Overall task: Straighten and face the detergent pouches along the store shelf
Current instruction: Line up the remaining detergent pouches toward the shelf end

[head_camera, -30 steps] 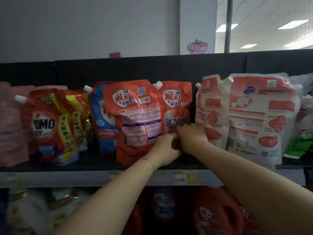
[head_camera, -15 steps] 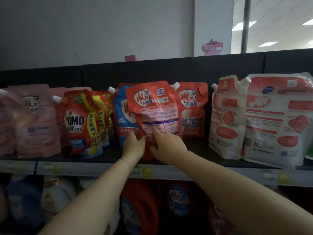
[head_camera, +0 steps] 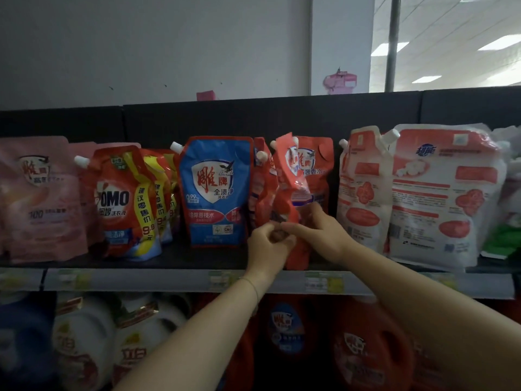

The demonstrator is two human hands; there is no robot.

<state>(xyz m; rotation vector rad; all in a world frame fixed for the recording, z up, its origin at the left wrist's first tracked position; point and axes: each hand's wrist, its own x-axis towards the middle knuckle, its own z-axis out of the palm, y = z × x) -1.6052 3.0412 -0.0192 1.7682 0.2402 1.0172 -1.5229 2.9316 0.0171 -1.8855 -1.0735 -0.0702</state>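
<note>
A red detergent pouch stands edge-on in the middle of the dark shelf, turned so its narrow side faces me. My left hand and my right hand both grip its lower part. Another red pouch stands face-out right behind it, and a third red one sits to its left. A blue pouch faces forward further left. Red OMO pouches and pink pouches fill the left end.
Large white-and-red pouches stand on the right with their backs outward; one leans by the red group. A green pack lies at the far right. Price tags line the shelf edge. Detergent jugs fill the shelf below.
The red pouch, held flat with its back label to me before, is now turned edge-on. Both hands moved right with it, uncovering the blue pouch. The camera view shifted.
</note>
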